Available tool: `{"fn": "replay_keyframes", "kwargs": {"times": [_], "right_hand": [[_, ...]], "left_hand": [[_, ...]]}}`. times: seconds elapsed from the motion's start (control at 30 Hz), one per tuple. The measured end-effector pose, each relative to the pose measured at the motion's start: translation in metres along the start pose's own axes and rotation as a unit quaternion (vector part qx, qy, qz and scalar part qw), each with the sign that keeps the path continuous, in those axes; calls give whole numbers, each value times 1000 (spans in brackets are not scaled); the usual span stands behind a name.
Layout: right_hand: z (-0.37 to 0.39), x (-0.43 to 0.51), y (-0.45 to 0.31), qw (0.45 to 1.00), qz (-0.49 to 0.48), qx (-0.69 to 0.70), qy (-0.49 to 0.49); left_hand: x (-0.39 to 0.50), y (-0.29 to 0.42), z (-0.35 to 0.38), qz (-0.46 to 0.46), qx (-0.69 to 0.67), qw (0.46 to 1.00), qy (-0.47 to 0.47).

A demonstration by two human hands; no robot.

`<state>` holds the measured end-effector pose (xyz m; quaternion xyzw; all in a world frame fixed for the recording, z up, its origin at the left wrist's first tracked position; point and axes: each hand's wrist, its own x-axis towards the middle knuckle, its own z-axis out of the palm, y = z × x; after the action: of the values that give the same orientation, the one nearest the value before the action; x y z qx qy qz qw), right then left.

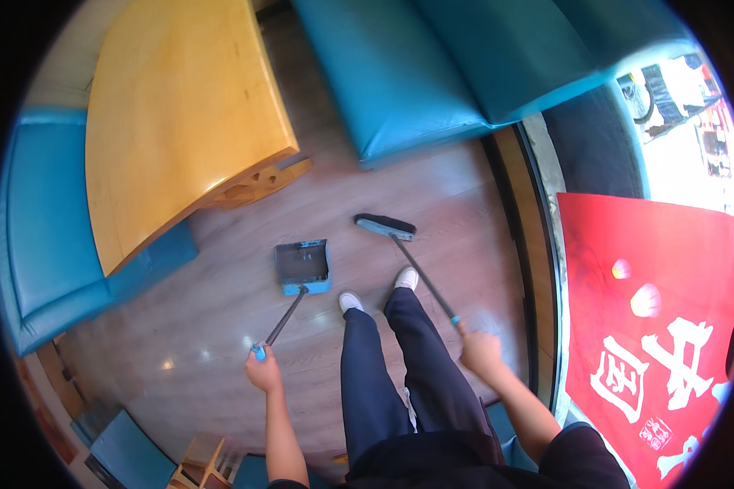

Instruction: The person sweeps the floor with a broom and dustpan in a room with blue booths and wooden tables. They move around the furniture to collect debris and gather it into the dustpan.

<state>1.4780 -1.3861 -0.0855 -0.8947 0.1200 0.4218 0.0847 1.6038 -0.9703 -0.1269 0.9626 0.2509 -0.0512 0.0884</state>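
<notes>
My left hand (263, 369) grips the blue-ended handle of a long-handled dustpan (303, 263). The blue pan with its dark inside rests on the wood-look floor (244, 318), ahead of my left foot. In my right hand (482, 353) is the dark handle of a broom (386, 226), which slants away to a head with a light blue top and black bristles. That head lies at floor level, beyond the dustpan and to its right, apart from it. Any dirt in the pan is too small to tell.
A yellow wooden table (183, 110) stands at the upper left, between a teal bench (55, 214) and a teal sofa seat (404, 91). Along the right runs a glass wall with a red banner (642, 257) bearing writing. A wooden chair (202, 461) is at lower left.
</notes>
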Motion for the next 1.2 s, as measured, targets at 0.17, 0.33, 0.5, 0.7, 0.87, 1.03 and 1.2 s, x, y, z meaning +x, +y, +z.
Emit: {"fn": "replay_keyframes", "kwargs": {"times": [0.17,0.33,0.5,0.7,0.87,1.03,1.2], "right_hand": [[-62,12,32,990,64,53,116],[-76,71,15,988,73,-27,131],[-54,92,25,994,40,-94,27],[-34,39,7,991,20,-120,-49],[-95,17,-12,994,29,-107,8],[-122,15,-82,992,-31,-118,24],[-104,64,-173,994,-106,35,3]], "left_hand": [[-1,-16,-11,6,-12,1000,0],[1,-19,-22,-9,-33,999,-8],[3,-23,-27,-46,-43,998,-23],[15,-29,-22,-65,-81,993,-50],[11,-65,-27,-55,-56,996,-51],[-10,-120,-32,-66,-113,991,-34],[-45,-173,-37,-89,-199,976,-25]]}}
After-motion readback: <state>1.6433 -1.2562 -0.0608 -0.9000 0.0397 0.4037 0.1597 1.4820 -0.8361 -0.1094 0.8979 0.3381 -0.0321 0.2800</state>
